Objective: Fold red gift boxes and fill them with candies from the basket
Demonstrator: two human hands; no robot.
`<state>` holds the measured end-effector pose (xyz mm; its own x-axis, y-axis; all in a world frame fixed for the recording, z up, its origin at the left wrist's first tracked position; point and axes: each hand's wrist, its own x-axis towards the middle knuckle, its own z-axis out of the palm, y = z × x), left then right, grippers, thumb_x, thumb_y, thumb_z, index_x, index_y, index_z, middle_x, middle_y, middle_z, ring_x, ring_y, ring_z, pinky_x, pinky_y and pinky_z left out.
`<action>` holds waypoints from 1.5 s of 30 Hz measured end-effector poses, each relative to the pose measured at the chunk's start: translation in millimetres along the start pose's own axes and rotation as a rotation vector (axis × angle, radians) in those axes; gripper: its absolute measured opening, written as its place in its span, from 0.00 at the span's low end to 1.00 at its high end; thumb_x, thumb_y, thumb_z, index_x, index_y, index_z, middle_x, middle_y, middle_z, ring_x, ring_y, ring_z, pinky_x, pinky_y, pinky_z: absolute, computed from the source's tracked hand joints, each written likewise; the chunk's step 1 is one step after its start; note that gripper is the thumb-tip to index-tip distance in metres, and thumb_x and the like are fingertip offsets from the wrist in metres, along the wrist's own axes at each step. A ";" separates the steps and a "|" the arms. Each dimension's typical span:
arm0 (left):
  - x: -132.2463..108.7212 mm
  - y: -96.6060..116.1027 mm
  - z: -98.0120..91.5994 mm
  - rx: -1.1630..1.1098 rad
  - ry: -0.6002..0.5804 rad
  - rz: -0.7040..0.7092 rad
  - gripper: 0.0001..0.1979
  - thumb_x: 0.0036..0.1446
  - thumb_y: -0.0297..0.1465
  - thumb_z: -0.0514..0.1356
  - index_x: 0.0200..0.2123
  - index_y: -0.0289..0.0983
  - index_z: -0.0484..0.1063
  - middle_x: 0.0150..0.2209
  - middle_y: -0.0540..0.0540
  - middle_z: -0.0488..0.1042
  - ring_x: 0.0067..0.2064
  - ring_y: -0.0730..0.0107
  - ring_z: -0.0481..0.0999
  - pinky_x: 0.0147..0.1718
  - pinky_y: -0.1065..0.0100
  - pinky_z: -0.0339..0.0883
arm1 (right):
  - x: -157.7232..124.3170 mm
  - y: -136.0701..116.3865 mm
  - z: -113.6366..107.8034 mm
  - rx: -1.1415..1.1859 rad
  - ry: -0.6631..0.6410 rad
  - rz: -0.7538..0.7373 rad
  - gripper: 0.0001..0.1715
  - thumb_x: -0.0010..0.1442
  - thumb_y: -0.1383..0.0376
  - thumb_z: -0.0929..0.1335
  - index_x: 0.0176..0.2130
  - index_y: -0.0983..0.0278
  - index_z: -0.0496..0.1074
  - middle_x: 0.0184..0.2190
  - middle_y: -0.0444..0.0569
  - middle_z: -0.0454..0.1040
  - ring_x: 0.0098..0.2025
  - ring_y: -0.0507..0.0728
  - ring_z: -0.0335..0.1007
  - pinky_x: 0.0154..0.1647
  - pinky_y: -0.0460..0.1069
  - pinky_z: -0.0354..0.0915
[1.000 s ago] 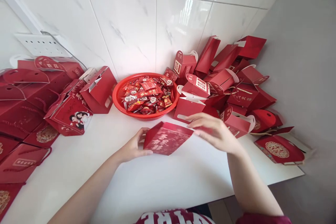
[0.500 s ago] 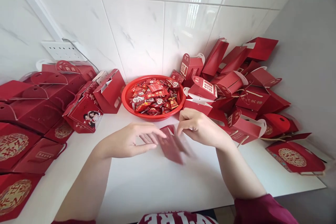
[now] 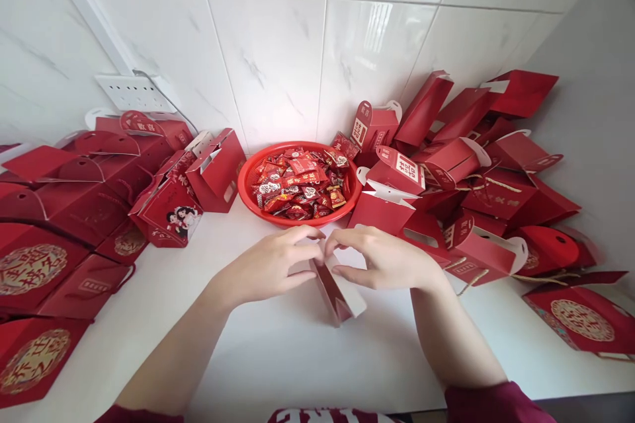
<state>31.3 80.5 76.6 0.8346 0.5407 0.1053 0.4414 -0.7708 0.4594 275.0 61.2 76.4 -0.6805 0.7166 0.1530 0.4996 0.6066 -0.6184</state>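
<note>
My left hand (image 3: 270,264) and my right hand (image 3: 384,258) meet over the white table (image 3: 278,357), both pinched on the top edge of a small red paper box (image 3: 337,291). The box stands on edge between them, seen end-on, red outside and white inside. Fingertips of both hands nearly touch above it. Just behind my hands sits a red plastic basket (image 3: 248,175) filled with several red-wrapped candies (image 3: 302,188).
Folded red gift boxes are heaped at the right (image 3: 476,165) against the tiled wall. More red boxes and flat blanks (image 3: 59,225) lie at the left, one with a cartoon couple (image 3: 171,208). A white power strip (image 3: 131,91) hangs on the wall.
The flat red box blank has been turned from broadside to end-on and squeezed narrower. Both hands have closed in on its top edge. The view has shifted left.
</note>
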 end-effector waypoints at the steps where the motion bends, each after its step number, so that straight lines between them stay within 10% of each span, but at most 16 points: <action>1: 0.1 0.6 0.8 -0.003 -0.008 0.009 0.06 0.64 0.30 0.59 0.44 0.42 0.74 0.55 0.46 0.70 0.52 0.62 0.74 0.51 0.65 0.67 | -0.2 0.5 1.0 0.003 -0.009 -0.016 0.07 0.62 0.67 0.68 0.42 0.60 0.71 0.38 0.43 0.78 0.38 0.55 0.74 0.43 0.49 0.66; 15: -3.1 -4.1 -10.3 0.033 0.056 -0.203 0.17 0.70 0.35 0.48 0.38 0.38 0.76 0.36 0.47 0.73 0.36 0.67 0.73 0.33 0.68 0.62 | 9.3 8.6 15.2 -0.171 0.257 -0.037 0.15 0.67 0.69 0.65 0.50 0.58 0.75 0.50 0.50 0.77 0.49 0.58 0.75 0.47 0.52 0.70; 20: -3.9 -1.8 -10.6 0.013 0.061 -0.229 0.20 0.70 0.36 0.47 0.30 0.37 0.73 0.30 0.48 0.73 0.32 0.68 0.72 0.31 0.68 0.61 | 7.7 8.1 20.8 -0.170 0.132 0.070 0.13 0.67 0.66 0.66 0.49 0.58 0.77 0.37 0.47 0.81 0.34 0.55 0.75 0.34 0.47 0.65; 25: -2.9 -0.7 -5.5 0.095 0.090 -0.183 0.12 0.64 0.36 0.58 0.30 0.37 0.73 0.46 0.47 0.76 0.40 0.65 0.76 0.38 0.67 0.65 | 12.1 7.4 26.9 -0.301 -0.001 0.160 0.21 0.69 0.63 0.63 0.26 0.63 0.74 0.17 0.42 0.66 0.18 0.49 0.49 0.22 0.48 0.44; 29: 2.3 0.7 -0.4 0.089 0.061 -0.064 0.10 0.65 0.30 0.56 0.33 0.38 0.76 0.48 0.47 0.76 0.46 0.64 0.76 0.43 0.66 0.64 | 15.6 5.3 31.1 -0.308 0.041 0.180 0.18 0.68 0.64 0.62 0.28 0.62 0.73 0.19 0.41 0.65 0.20 0.49 0.44 0.23 0.48 0.43; 36: -2.7 -5.9 -9.8 0.147 -0.087 -0.195 0.18 0.60 0.42 0.60 0.23 0.37 0.73 0.27 0.49 0.74 0.28 0.68 0.72 0.28 0.68 0.56 | 13.8 8.5 32.8 -0.186 -0.008 0.231 0.14 0.69 0.63 0.60 0.38 0.61 0.74 0.24 0.44 0.72 0.23 0.51 0.59 0.25 0.46 0.51; 43: -10.5 -17.8 -13.7 0.129 -0.020 -0.150 0.06 0.56 0.30 0.61 0.33 0.42 0.80 0.58 0.49 0.72 0.54 0.55 0.74 0.48 0.62 0.68 | 18.6 17.6 23.2 0.012 0.004 0.161 0.19 0.67 0.66 0.62 0.54 0.60 0.74 0.44 0.50 0.80 0.40 0.57 0.76 0.40 0.49 0.65; 45: -8.7 -18.3 -10.0 0.082 -0.040 -0.050 0.18 0.54 0.20 0.56 0.41 0.45 0.80 0.65 0.53 0.65 0.61 0.58 0.70 0.56 0.61 0.65 | 20.0 18.2 19.8 0.059 -0.014 0.104 0.21 0.66 0.69 0.62 0.55 0.58 0.74 0.48 0.48 0.79 0.42 0.57 0.76 0.42 0.49 0.66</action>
<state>12.7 93.3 76.1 0.8223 0.5671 0.0481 0.5074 -0.7688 0.3892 259.8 79.8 53.0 -0.6343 0.7694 0.0748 0.5358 0.5074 -0.6749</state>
